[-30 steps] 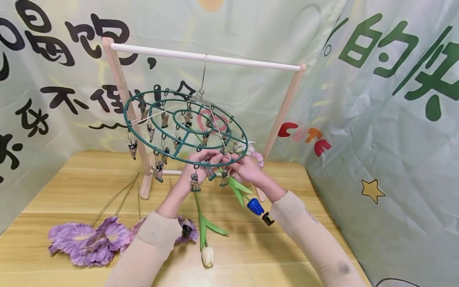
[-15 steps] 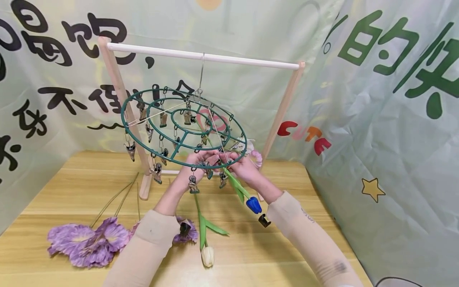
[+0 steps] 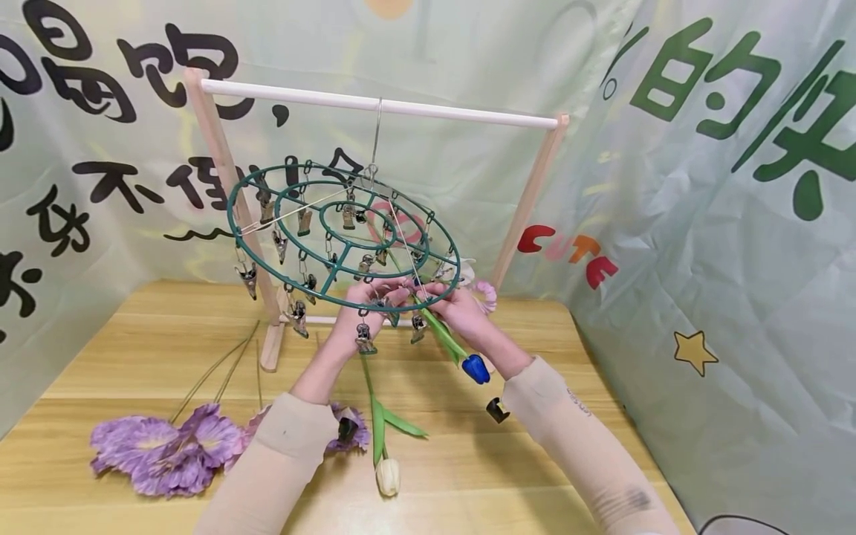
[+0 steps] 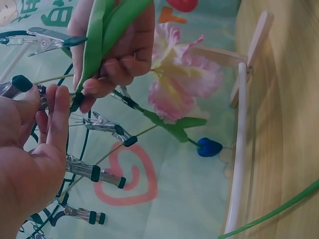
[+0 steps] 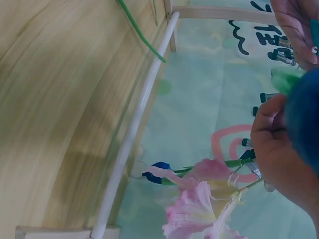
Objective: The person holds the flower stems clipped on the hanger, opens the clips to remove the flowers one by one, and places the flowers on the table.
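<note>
In the head view, both hands meet under the front right rim of a round green clip hanger (image 3: 344, 271). My right hand (image 3: 461, 312) holds an artificial blue tulip (image 3: 475, 368) by its green stem and leaves, with the bloom angled down to the right. The left hand (image 3: 361, 308) pinches a metal clip with green-coated tips (image 4: 20, 84), close to the tulip's stem end. In the left wrist view, the right hand's fingers are curled round the green leaves (image 4: 107, 45). From the right wrist, the blue bloom (image 5: 306, 119) looms blurred in front of that hand.
The hanger hooks onto a white rod (image 3: 468, 113) on a wooden stand. Several clips dangle from its rings. A pink-white flower (image 4: 187, 79) and another blue tulip (image 4: 209, 147) hang behind. A white tulip (image 3: 387, 477) and purple flowers (image 3: 167, 449) lie on the table.
The blue tulip's bloom has risen slightly, and its leaves now lie closer along the stem. Both hands stay at nearly the same place under the rim, and the hanger sways a little.
</note>
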